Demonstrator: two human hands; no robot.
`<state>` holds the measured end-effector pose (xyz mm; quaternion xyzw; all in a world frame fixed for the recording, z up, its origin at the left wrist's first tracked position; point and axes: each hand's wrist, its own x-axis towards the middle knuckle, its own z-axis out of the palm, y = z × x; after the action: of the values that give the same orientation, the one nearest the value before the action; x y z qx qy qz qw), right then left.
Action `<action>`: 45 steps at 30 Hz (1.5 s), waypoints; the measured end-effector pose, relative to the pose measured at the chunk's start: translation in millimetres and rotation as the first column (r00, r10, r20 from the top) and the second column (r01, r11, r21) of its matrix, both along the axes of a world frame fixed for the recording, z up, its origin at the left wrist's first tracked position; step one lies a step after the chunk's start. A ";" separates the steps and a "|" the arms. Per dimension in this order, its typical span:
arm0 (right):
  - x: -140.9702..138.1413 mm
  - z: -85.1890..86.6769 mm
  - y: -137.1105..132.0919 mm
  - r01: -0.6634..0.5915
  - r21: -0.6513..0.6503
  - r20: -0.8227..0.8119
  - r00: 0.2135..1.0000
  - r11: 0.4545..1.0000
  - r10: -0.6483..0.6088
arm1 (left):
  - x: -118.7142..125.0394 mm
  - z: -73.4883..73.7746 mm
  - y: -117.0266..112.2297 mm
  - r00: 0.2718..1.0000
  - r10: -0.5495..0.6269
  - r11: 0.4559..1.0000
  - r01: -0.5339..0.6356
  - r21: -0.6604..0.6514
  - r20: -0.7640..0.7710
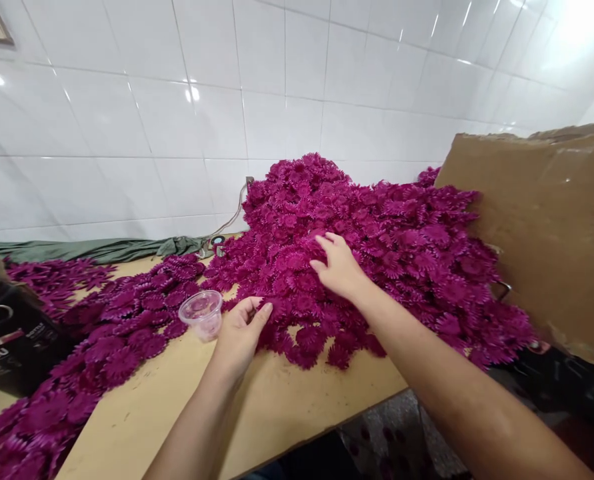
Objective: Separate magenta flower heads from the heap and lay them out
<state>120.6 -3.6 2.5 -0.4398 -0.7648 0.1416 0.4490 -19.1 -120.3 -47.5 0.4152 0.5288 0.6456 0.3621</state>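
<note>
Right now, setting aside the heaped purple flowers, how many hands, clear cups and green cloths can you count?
Hands: 2 (left hand, right hand)
Clear cup: 1
Green cloth: 1
Total: 4

Bright light, washed-out glare at upper right, shiny reflections on wall tiles, edges stretched

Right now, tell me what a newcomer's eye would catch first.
Most likely the big heap of magenta flowers on the table, in front of the white tiled wall, with the right hand over its middle and the left hand at its near edge. Next, perhaps, the brown cardboard at right and the clear cup beside the left hand.
</note>
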 end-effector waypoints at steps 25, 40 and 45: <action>0.4 -3.6 19.8 0.100 -0.124 -0.068 0.992 0.987 -0.109 | 1.7 -1.2 -2.1 1.000 -0.016 0.999 0.015 0.038 0.020; -25.7 -35.9 -63.0 -0.565 -0.452 -0.320 0.825 0.691 0.465 | 4.5 -18.5 6.3 0.999 -0.008 1.000 0.006 -0.029 -0.048; -28.6 -33.6 -55.6 -0.429 -0.324 -0.169 0.903 0.844 0.394 | 10.1 -16.4 3.6 0.995 -0.002 1.000 0.004 0.027 -0.098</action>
<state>91.9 -59.2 -31.1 -0.3315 -0.7808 0.3904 0.3579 -9.0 -116.7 -63.9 0.4519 0.5366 0.6311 0.3311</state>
